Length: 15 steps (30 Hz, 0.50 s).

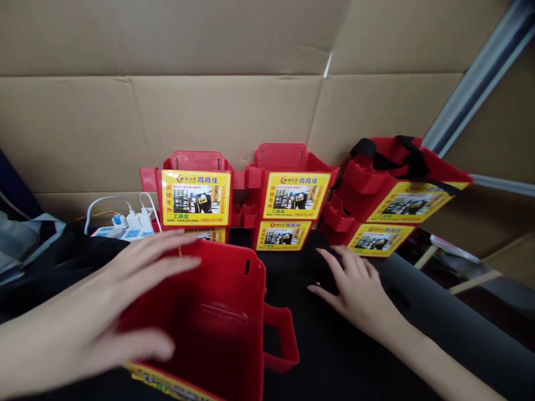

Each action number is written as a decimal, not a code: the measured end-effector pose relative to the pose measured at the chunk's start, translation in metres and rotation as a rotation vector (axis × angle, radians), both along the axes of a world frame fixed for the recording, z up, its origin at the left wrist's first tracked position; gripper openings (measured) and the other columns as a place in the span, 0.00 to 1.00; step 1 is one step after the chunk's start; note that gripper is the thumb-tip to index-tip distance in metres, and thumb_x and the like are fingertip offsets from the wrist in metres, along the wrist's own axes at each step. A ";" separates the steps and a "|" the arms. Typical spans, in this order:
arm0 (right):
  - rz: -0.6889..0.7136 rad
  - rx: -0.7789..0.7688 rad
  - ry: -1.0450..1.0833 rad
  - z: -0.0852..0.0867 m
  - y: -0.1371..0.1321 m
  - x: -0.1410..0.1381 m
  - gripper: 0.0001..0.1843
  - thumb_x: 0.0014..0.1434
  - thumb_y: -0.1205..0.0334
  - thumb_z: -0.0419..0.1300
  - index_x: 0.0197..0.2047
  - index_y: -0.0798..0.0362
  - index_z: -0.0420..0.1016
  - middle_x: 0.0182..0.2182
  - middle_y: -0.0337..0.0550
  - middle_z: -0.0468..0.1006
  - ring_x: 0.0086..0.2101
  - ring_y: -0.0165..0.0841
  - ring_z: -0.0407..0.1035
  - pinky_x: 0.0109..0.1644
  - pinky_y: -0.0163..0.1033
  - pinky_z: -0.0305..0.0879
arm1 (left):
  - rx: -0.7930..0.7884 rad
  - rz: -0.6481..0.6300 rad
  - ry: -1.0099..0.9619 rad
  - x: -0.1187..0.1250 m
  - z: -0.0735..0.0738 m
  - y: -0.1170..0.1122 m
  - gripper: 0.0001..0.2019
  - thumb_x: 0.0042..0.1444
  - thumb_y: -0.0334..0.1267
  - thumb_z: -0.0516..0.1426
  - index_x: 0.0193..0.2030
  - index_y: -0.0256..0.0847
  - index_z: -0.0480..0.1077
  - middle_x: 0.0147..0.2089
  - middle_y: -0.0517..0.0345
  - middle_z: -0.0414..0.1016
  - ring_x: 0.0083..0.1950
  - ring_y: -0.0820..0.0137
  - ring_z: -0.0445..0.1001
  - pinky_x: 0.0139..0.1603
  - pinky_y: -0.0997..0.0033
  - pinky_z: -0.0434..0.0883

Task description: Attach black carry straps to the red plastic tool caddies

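A red plastic tool box (217, 301) stands nearest, its open top facing me and a looped holder on its right side. My left hand (134, 289) reaches over the box's left part with fingers and thumb spread; whether it touches the wall I cannot tell. To the right, my right hand (355, 278) is low over the black table (309, 345), thumb and fingers apart. A small shiny spot shows by its thumb, too small to name. Dark material near those fingertips blends into the table.
Behind are stacked red tool boxes with yellow labels: a left stack (196, 197), a middle stack (292, 195) and a right stack (397, 195) with black straps (412, 156) on top. A power strip (134, 225) with plugs sits at left. Cardboard (225, 111) forms the back wall.
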State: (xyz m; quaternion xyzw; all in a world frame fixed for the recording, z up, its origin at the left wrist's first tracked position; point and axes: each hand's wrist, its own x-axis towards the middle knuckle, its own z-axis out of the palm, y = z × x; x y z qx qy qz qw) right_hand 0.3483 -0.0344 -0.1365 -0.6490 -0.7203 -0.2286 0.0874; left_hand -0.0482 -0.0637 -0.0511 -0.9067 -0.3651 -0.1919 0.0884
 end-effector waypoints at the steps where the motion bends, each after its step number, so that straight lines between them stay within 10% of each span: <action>1: -0.002 0.037 -0.002 -0.005 0.002 0.008 0.41 0.50 0.40 0.55 0.61 0.56 0.56 0.57 0.62 0.59 0.58 0.56 0.51 0.52 0.61 0.56 | 0.037 -0.024 0.004 -0.007 -0.009 -0.010 0.32 0.47 0.54 0.56 0.61 0.58 0.55 0.66 0.59 0.52 0.63 0.51 0.55 0.61 0.47 0.57; 6: 0.060 -0.213 0.091 -0.021 0.013 0.035 0.40 0.52 0.37 0.49 0.64 0.47 0.51 0.52 0.57 0.67 0.51 0.51 0.63 0.44 0.57 0.65 | 0.130 0.051 0.130 -0.016 -0.038 -0.030 0.30 0.47 0.50 0.58 0.58 0.67 0.57 0.68 0.61 0.46 0.65 0.47 0.49 0.58 0.39 0.57; 11: 0.133 -0.148 0.148 -0.029 -0.003 0.034 0.27 0.61 0.54 0.42 0.58 0.57 0.61 0.39 0.53 0.75 0.33 0.41 0.73 0.35 0.45 0.70 | 0.098 -0.035 0.143 0.016 -0.032 -0.016 0.24 0.51 0.47 0.57 0.56 0.59 0.63 0.69 0.58 0.42 0.67 0.49 0.45 0.55 0.47 0.65; 15: 0.132 -0.159 0.375 -0.025 -0.027 0.043 0.22 0.58 0.57 0.45 0.53 0.56 0.64 0.42 0.52 0.76 0.37 0.41 0.74 0.40 0.43 0.71 | 0.057 -0.038 0.090 0.057 -0.027 0.002 0.23 0.53 0.49 0.55 0.56 0.50 0.65 0.67 0.49 0.48 0.67 0.49 0.43 0.58 0.45 0.61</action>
